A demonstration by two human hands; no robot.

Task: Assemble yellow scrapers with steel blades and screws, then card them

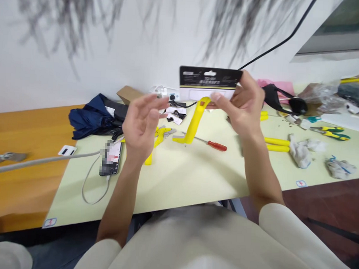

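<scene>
My right hand [247,107] pinches a black and white packaging card [210,78] at its right side, holding it upright above the table. Just under the thumb tip hangs a bent yellow piece [195,121] shaped like a tool handle, with a hole at its top. It appears to be held together with the card. To the left of the card, my left hand [142,125] is raised with its fingers apart and nothing in it. Behind that hand lies a yellow-handled cutting tool [160,137], partly hidden. A screwdriver [216,145] with a red handle rests beyond the yellow piece.
At left are a charging phone [111,159], its cable, and a dark blue folded cloth [92,117]. On the right lie yellow handles [276,144], crumpled gloves [300,151], green-yellow pliers [334,132] and a black strapped item [283,99]. A wall stands behind the table [189,178].
</scene>
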